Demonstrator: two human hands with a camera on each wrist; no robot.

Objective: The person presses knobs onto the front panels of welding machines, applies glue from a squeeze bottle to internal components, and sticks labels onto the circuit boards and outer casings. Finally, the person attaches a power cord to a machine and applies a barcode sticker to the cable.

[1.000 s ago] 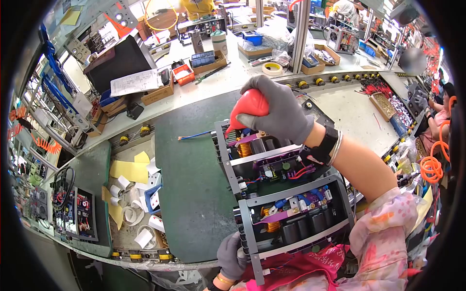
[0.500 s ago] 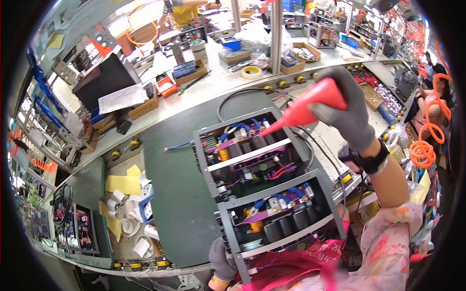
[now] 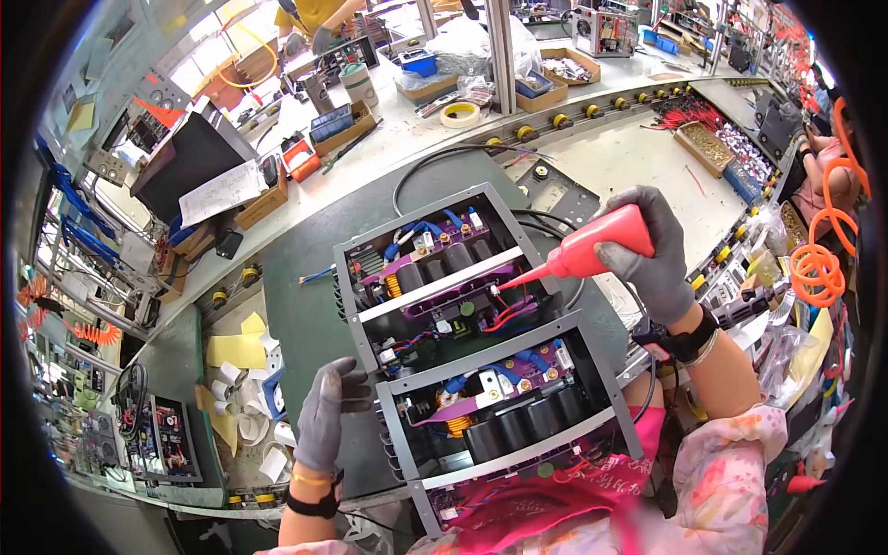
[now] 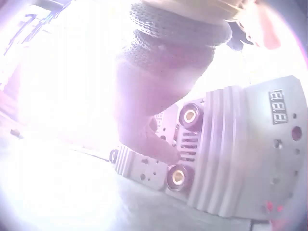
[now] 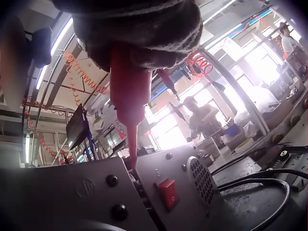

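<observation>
My gloved right hand (image 3: 655, 250) grips a red squeeze bottle (image 3: 592, 245) by its body. Its thin nozzle slants down to the purple circuit board (image 3: 467, 310) along the near side of the far open-framed electrical unit (image 3: 444, 289), the tip right by a small white connector. In the right wrist view the bottle (image 5: 130, 86) points down into the gap behind a panel with a red rocker switch (image 5: 168, 193). My gloved left hand (image 3: 324, 416) is raised beside the near unit (image 3: 509, 447), fingers loosely bent, holding nothing. The left wrist view is overexposed; a panel with round sockets (image 4: 190, 115) shows there.
Both units rest side by side on a green mat (image 3: 305, 324). Black cables (image 3: 407, 180) loop behind them. Paper scraps (image 3: 245, 350) lie in a gap of the line at left, with another unit (image 3: 171, 439) beyond. Tape (image 3: 460, 116) and boxes line the back bench.
The bottle's nozzle has moved from the far unit's back-left area, across its components, to its near board. My left hand has let go of the near unit's front and lifted leftward.
</observation>
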